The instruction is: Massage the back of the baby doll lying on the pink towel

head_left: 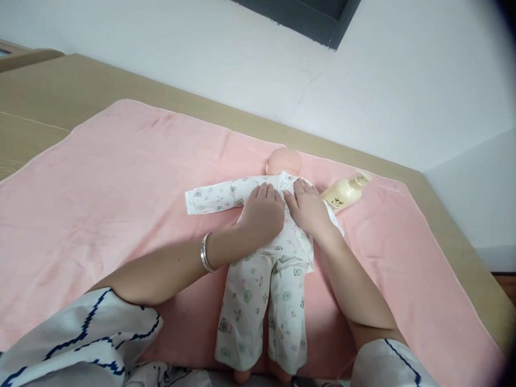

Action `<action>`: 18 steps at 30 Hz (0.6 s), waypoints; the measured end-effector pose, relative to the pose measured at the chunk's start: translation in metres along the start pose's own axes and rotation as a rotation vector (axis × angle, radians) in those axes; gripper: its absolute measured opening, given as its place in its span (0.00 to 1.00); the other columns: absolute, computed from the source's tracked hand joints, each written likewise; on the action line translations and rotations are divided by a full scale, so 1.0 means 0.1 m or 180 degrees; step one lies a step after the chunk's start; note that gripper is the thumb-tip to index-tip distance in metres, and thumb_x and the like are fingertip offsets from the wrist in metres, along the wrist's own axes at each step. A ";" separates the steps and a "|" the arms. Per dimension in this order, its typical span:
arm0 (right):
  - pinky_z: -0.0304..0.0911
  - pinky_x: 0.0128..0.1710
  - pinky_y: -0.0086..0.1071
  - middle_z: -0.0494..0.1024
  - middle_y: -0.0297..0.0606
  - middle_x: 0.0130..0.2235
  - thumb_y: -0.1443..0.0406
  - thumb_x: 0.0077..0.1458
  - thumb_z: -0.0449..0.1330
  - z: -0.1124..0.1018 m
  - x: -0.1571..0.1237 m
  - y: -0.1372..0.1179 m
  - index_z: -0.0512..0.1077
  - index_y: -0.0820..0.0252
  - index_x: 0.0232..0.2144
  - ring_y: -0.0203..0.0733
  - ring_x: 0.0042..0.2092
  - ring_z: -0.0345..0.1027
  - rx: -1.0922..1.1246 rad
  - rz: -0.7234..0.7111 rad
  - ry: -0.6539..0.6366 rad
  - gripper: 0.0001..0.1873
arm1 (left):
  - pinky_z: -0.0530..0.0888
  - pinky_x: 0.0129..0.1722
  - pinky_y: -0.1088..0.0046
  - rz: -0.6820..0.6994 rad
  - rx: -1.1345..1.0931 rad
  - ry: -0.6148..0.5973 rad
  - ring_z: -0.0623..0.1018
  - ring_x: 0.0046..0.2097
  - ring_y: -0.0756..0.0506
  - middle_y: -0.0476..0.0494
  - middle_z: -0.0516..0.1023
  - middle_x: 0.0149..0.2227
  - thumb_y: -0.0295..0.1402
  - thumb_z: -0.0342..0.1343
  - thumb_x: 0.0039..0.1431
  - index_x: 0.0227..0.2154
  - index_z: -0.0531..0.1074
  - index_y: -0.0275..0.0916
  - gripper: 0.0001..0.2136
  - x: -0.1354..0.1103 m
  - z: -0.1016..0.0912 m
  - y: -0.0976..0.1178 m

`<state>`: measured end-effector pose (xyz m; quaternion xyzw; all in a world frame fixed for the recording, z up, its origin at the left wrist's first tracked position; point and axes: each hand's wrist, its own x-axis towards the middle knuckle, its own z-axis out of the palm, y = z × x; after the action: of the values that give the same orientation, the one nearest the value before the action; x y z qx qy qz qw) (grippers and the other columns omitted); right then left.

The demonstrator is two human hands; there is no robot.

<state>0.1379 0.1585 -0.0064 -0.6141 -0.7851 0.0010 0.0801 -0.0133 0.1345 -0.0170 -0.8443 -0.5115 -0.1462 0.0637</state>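
A baby doll (284, 161) lies stretched out, its head toward the wall and its feet toward me. It wears a white printed top (215, 196) and matching trousers (245, 306). No face shows on the head from here. My left hand (264, 215) rests flat on the upper body, fingers extended and close together. Beside it, my right hand (308, 207) lies on the other side of the upper body, thumb spread from the fingers. One sleeve reaches out to the left; the other is partly hidden by my right arm.
A cream pump bottle (344, 192) lies on its side just right of the doll. Under both is a pink blanket (121, 172) with some creases. The wooden tabletop (92, 80) borders a white wall (201, 48), where a dark frame (322, 21) hangs.
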 end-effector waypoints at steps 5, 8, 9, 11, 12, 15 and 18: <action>0.55 0.69 0.49 0.70 0.64 0.64 0.61 0.71 0.44 -0.03 -0.24 -0.26 0.65 0.82 0.63 0.61 0.68 0.61 -0.0220 0.0089 0.0145 0.30 | 0.67 0.66 0.52 -0.0202 -0.0357 -0.0140 0.70 0.66 0.32 0.24 0.73 0.63 0.30 0.43 0.71 0.59 0.70 0.21 0.22 0.12 -0.01 -0.16; 0.58 0.68 0.50 0.73 0.63 0.62 0.62 0.70 0.45 -0.06 -0.29 -0.32 0.68 0.79 0.61 0.61 0.67 0.64 -0.0184 0.0033 0.0210 0.29 | 0.62 0.70 0.50 -0.0258 -0.0576 -0.0018 0.65 0.70 0.31 0.24 0.67 0.67 0.32 0.41 0.71 0.62 0.66 0.21 0.24 0.18 0.10 -0.24; 0.58 0.68 0.49 0.73 0.62 0.62 0.61 0.69 0.45 -0.05 -0.28 -0.31 0.69 0.78 0.60 0.61 0.66 0.65 -0.0141 0.0046 0.0230 0.28 | 0.61 0.70 0.50 -0.0336 -0.0688 0.0073 0.64 0.70 0.32 0.24 0.66 0.67 0.32 0.40 0.71 0.62 0.66 0.21 0.25 0.19 0.15 -0.25; 0.56 0.69 0.49 0.73 0.60 0.63 0.61 0.70 0.43 -0.03 -0.21 -0.26 0.69 0.77 0.60 0.59 0.67 0.64 -0.0046 0.0083 0.0266 0.29 | 0.59 0.71 0.50 -0.0513 -0.0919 0.0265 0.63 0.71 0.32 0.25 0.66 0.68 0.34 0.41 0.71 0.64 0.65 0.22 0.25 0.18 0.25 -0.24; 0.55 0.70 0.49 0.71 0.60 0.64 0.62 0.70 0.42 -0.01 -0.17 -0.23 0.68 0.77 0.62 0.59 0.68 0.63 -0.0006 0.0107 0.0271 0.29 | 0.59 0.72 0.49 -0.0573 -0.1009 0.0346 0.63 0.71 0.32 0.26 0.66 0.68 0.36 0.42 0.71 0.64 0.64 0.23 0.26 0.18 0.29 -0.23; 0.51 0.72 0.51 0.64 0.62 0.68 0.62 0.70 0.41 0.06 -0.05 -0.14 0.60 0.81 0.67 0.59 0.71 0.56 0.0076 0.0129 0.0198 0.32 | 0.58 0.71 0.47 -0.0563 -0.1108 0.0461 0.62 0.71 0.31 0.28 0.66 0.68 0.39 0.42 0.71 0.64 0.65 0.27 0.26 0.14 0.33 -0.20; 0.50 0.72 0.52 0.62 0.61 0.70 0.61 0.70 0.40 0.09 0.01 -0.08 0.59 0.79 0.67 0.58 0.72 0.54 0.0166 0.0089 0.0128 0.32 | 0.56 0.72 0.46 -0.0503 -0.1089 0.0407 0.61 0.72 0.31 0.27 0.65 0.68 0.39 0.41 0.72 0.64 0.64 0.27 0.26 0.12 0.30 -0.18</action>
<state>0.1290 0.1582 -0.0144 -0.6226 -0.7744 0.0102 0.1119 -0.0186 0.1605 -0.0422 -0.7891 -0.5388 -0.2888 -0.0601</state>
